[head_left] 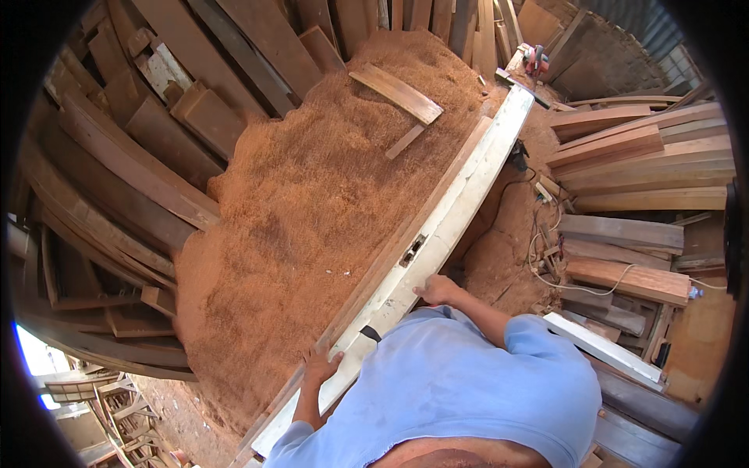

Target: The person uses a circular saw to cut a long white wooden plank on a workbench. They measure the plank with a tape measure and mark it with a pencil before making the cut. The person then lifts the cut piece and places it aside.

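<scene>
A long white beam (468, 192) with a scuffed top runs diagonally in front of me, from lower left to upper right. Around its middle is a short dark slot (412, 250) with something metallic inside. A narrow brown wooden strip (390, 261) lies along its far side. My left hand (318, 368) rests at the lower end, fingers apart, over the strip and the beam's edge. Closer to the slot, my right hand (438, 290) is closed on the near edge of the beam. A small black piece (370, 334) sits on the beam between my hands.
A big heap of orange-brown sawdust (289, 210) spreads beyond the beam, with a loose board (398, 92) on it. Planks (148, 148) lean at the left; stacked timber (640, 156) fills the right. A pale cable (573, 287) trails there. A red power tool (535, 61) stands at the far end.
</scene>
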Available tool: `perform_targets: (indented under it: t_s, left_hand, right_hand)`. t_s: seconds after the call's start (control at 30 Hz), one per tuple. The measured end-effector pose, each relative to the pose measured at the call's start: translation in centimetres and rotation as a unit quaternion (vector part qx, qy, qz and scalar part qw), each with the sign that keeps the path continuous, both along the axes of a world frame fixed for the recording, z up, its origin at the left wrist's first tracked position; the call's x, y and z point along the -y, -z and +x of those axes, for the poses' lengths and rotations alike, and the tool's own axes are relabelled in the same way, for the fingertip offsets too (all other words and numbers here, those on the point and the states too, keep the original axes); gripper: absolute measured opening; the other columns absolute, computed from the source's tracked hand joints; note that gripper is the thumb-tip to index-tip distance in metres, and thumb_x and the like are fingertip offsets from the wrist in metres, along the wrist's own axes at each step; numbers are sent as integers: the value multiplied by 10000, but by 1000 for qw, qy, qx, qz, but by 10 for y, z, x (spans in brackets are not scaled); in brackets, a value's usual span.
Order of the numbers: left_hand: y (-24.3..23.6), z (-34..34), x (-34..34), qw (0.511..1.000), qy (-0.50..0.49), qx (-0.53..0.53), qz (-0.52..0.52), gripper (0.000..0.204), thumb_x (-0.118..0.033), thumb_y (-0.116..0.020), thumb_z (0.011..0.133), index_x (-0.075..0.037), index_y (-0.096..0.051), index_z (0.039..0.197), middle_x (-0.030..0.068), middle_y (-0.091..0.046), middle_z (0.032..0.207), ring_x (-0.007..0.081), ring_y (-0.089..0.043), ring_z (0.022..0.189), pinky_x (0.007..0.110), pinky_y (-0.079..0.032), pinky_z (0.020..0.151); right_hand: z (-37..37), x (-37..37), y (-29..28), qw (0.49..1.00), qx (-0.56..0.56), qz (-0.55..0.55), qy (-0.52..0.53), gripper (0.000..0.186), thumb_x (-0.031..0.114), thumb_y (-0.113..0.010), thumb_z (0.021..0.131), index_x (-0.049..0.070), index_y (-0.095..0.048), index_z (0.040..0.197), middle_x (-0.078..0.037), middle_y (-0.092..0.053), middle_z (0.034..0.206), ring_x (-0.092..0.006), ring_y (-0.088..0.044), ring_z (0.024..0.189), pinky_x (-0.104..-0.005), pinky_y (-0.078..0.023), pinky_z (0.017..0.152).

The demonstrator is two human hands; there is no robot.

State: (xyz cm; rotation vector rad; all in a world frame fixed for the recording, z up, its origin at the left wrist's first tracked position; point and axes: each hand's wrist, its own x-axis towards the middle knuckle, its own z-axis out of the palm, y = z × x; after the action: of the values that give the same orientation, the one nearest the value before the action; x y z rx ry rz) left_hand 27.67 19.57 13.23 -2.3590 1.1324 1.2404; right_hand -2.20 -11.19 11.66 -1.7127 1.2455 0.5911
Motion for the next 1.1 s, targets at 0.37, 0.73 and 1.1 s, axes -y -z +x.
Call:
perform_targets:
  t_s: [0.37,0.73,1.1]
  left_hand:
    - [19,-8,119,998,6,-20,-52,977,-586,-682,857,-60,-306,1589,290,-295,1614,434,-260,1512,523,-176,1248]
    - [13,-176,347,916,191,-34,-352,1047,-528,-757,822,-136,-195,1615,329,-246,1601,534,-281,1440,638,-220,1175]
    - [27,-272,457,951,190,66,-234,1219,-606,-784,762,-188,-57,1647,328,-93,1648,524,-133,1514,617,-137,1222]
  right_hand:
    - [-17,8,8,993,105,-40,-25,526,446,-591,961,-61,-728,942,-324,-695,965,-456,-693,966,-514,-533,857]
    - [-59,60,-38,995,65,-70,-17,531,462,-616,941,-14,-684,1165,-279,-704,1111,-439,-677,1078,-514,-537,916]
    - [-256,138,11,985,45,-101,130,475,435,-639,929,10,-714,1127,-257,-703,1155,-429,-662,1120,-514,-519,952]
